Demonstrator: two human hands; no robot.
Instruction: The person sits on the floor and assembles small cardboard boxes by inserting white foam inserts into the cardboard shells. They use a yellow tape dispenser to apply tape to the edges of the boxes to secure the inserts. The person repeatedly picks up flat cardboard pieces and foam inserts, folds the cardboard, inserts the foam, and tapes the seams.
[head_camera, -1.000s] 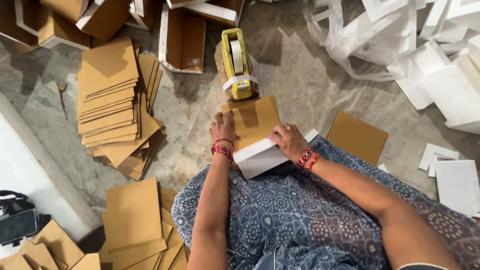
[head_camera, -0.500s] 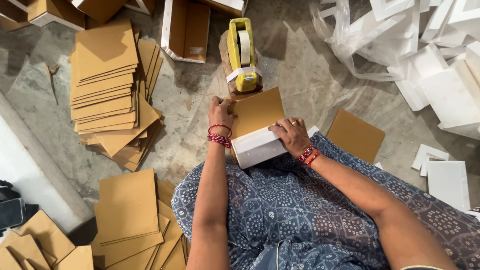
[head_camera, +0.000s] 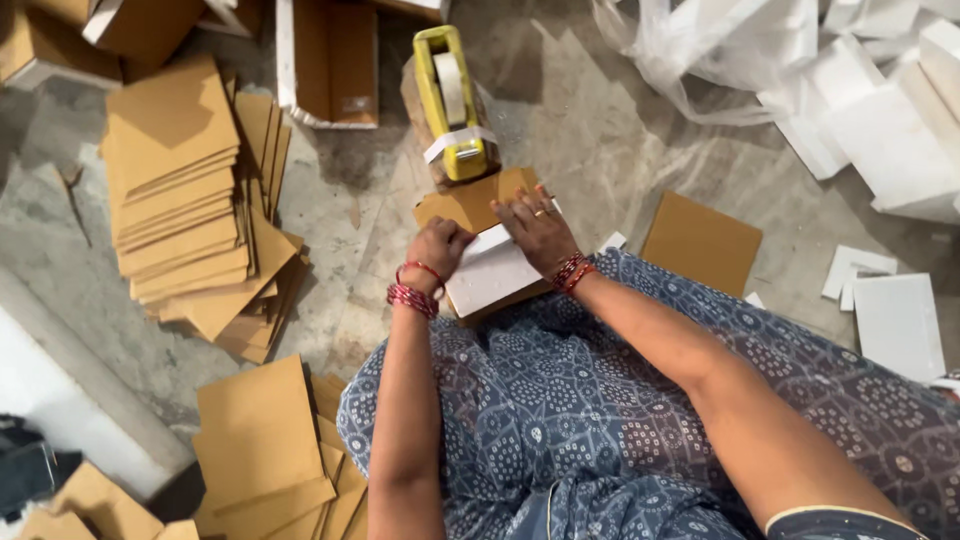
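Since the earlier frames the right hand has come forward from the near right corner of the box onto its top, and the left hand has curled in against the box's left end, while the box itself has stayed in the lap. The box, white on its near face with a brown cardboard flap opening toward twelve o'clock, rests on the patterned blue fabric at the middle of the view. The left hand is closed in a loose fist on the box's nine o'clock edge, pinching it; whether the fingers go round the flap or only press on it cannot be told. The right hand lies flat with fingers spread across the top at about one o'clock, pressing down rather than clasping. Just beyond the flap, at twelve o'clock, stands a yellow tape dispenser with a tail of tape hanging loose. The likely trouble lies in the support: the box sits on soft cloth over a knee, so uneven pressure from the flat right hand could tip it toward five o'clock and let it slide off. If the left fist eases, the flap could spring up and the fold would go crooked. The loose tape tail could also catch the flap as it rises. A stack of cardboard sheets lies at nine o'clock and white foam pieces at two o'clock, both well apart from the hands
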